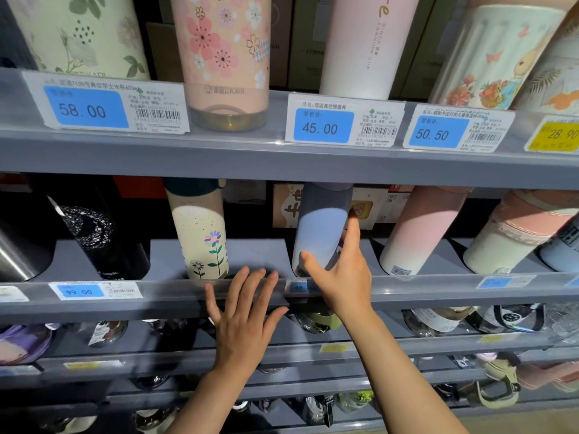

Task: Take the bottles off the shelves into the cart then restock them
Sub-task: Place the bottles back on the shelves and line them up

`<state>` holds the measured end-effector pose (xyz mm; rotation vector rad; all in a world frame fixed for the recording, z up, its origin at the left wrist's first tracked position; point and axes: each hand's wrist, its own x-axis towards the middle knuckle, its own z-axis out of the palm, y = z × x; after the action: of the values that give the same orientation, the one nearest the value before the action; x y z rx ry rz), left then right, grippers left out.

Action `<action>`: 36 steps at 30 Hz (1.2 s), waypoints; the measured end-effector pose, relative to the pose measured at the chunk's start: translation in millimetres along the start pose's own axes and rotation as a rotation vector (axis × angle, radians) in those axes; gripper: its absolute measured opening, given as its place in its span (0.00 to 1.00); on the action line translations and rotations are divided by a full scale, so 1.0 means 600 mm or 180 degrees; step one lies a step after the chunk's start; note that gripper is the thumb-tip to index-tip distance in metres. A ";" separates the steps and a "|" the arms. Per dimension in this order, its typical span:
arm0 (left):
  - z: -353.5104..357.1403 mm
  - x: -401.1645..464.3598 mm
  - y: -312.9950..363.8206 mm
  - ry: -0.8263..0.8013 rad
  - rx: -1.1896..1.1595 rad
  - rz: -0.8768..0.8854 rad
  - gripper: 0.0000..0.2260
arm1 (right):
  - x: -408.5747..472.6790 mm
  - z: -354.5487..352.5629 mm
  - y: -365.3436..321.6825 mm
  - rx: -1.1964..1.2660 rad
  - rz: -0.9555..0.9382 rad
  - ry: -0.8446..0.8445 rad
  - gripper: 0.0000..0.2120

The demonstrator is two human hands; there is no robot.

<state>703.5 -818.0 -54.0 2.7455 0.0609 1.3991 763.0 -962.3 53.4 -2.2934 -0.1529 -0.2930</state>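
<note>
Shelving [282, 164], grey metal, several tiers across the whole frame, each with a clear front lip carrying price tags [321, 128]; largest item, fixed, serves as stop and guide for anything lifted out.

Upper-tier bottles, top of frame: floral pink bottle [222, 57], white bottle [363, 45], others alongside; upright, well apart from the hands.

Middle-tier bottles, centre band: black bottle [100, 233] at left, cream flower bottle [202, 233], pale blue bottle [319, 233] at centre, pink bottle [419, 230] at right.

Pale blue bottle: the item in hand. Smooth matte cylinder, darker cap end toward the back. Judged rigid, insulated steel, moderately heavy, somewhat slippery, dent-prone rather than breakable. Best taken round the mid-body, lifted over the lip.

Right hand [341, 267]: grip closing on the blue bottle, thumb on its lower front, fingers reaching round its right side.

Left hand [244, 317]: grip apart, fingers straight, resting against the lip just left of the bottle; holds nothing.
</note>
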 end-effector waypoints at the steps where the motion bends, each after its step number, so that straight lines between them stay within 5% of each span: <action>1: 0.000 0.000 0.000 -0.0002 0.0002 0.0006 0.23 | 0.001 0.001 0.000 0.0009 -0.0004 0.0033 0.43; 12: -0.004 0.000 0.003 -0.0019 0.0002 0.0000 0.25 | -0.004 0.000 -0.001 -0.0052 -0.0089 0.0084 0.53; 18: -0.013 0.001 0.011 -0.0083 -0.0084 -0.0107 0.24 | 0.001 -0.002 0.006 0.0246 -0.0103 0.0149 0.43; 28: -0.018 0.002 0.013 -0.0162 -0.0078 -0.0144 0.23 | -0.001 0.006 0.002 0.0126 -0.0135 0.0240 0.50; 36: -0.018 0.001 0.013 -0.0166 -0.0126 -0.0137 0.23 | 0.007 0.002 0.011 0.0347 -0.0073 0.0214 0.42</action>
<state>695.3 -825.1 -46.5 2.7297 0.0884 1.3032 768.7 -965.5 49.0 -2.1725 -0.1573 -0.3645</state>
